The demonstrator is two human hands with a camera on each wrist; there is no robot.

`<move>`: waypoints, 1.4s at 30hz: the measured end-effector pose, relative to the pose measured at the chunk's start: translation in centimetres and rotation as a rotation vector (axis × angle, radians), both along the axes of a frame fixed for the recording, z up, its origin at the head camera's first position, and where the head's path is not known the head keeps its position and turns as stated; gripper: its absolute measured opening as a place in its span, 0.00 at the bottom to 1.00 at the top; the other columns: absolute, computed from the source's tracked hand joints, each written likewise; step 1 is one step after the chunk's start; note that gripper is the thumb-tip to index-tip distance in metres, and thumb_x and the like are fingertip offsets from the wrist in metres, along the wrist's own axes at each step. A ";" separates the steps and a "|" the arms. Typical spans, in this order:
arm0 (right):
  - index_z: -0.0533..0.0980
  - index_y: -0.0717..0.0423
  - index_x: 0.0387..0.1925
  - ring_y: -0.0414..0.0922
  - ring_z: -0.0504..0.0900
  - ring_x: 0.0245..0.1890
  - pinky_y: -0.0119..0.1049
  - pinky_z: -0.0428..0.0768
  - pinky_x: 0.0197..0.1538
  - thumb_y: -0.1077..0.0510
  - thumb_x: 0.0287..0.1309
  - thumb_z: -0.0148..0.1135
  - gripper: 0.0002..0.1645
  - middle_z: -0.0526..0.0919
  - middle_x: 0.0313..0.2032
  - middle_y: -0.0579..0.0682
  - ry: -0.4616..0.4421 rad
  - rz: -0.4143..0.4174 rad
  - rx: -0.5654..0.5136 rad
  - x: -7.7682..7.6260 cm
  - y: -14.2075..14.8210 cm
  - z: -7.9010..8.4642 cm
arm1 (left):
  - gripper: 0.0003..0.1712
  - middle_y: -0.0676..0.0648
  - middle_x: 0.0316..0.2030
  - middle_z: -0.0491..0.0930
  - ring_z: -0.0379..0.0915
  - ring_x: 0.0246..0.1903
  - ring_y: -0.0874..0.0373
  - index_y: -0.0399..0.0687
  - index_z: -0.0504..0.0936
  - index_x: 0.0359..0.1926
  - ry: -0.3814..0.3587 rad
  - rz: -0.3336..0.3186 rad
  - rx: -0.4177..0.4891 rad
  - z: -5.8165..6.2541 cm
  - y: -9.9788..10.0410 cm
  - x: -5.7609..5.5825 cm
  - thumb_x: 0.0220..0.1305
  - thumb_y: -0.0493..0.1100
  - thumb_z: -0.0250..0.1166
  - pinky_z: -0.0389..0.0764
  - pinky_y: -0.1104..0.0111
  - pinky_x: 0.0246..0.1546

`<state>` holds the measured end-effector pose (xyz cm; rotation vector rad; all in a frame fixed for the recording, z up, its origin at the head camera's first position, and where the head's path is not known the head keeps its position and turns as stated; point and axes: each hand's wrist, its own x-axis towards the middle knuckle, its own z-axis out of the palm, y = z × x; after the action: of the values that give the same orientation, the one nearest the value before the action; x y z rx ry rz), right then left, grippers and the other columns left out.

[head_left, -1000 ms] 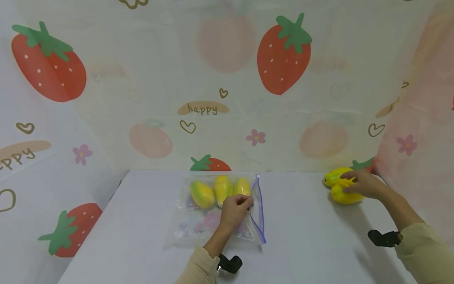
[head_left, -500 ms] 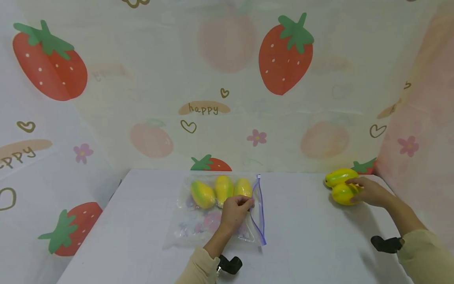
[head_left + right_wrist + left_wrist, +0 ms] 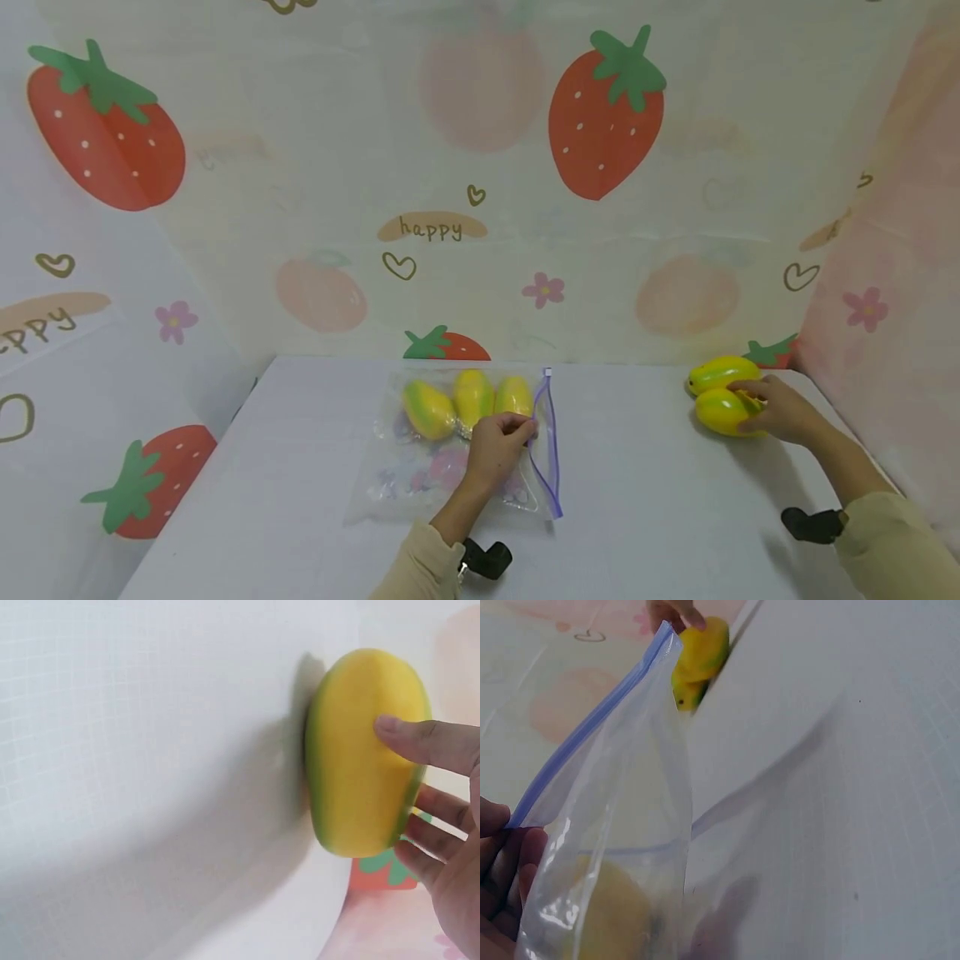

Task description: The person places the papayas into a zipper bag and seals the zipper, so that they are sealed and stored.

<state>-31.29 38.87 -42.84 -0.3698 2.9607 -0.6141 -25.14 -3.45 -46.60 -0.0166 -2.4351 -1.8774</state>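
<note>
The left hand (image 3: 495, 450) pinches the bag (image 3: 408, 502) by its mouth, three mangoes (image 3: 472, 398) inside. The right hand (image 3: 783, 410) grips the near mango (image 3: 722, 412) beside a far mango (image 3: 723, 374).

White table (image 3: 637, 500) inside strawberry-print booth (image 3: 337, 158)

Right hand (image 3: 456, 870) at right edge, thumb (image 3: 431, 742) on front of yellow mango-like fruit (image 3: 356, 765), three more fingers at its lower right side. Fruit yellow down middle, green along both long sides, ends rounded. Left side close against white table (image 3: 150, 697), contact unclear. Grey shadow (image 3: 210, 832) spreads leftward and down. Behind: backdrop (image 3: 405, 626), red-and-green print (image 3: 375, 877) below fruit.
</note>
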 end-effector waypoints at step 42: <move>0.71 0.70 0.57 0.57 0.77 0.43 0.49 0.80 0.44 0.50 0.50 0.73 0.39 0.78 0.48 0.68 0.041 -0.011 -0.141 2.8 -4.7 -0.7 | 0.12 0.48 0.28 0.85 0.72 0.28 0.63 0.43 0.88 0.34 -0.004 -0.002 -0.011 0.2 -0.1 -0.1 0.64 0.47 0.65 0.76 0.75 0.32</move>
<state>-28.50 34.13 -43.57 -0.3827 2.9677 -0.8292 -25.21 -3.58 -46.37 -0.0152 -2.4493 -1.8660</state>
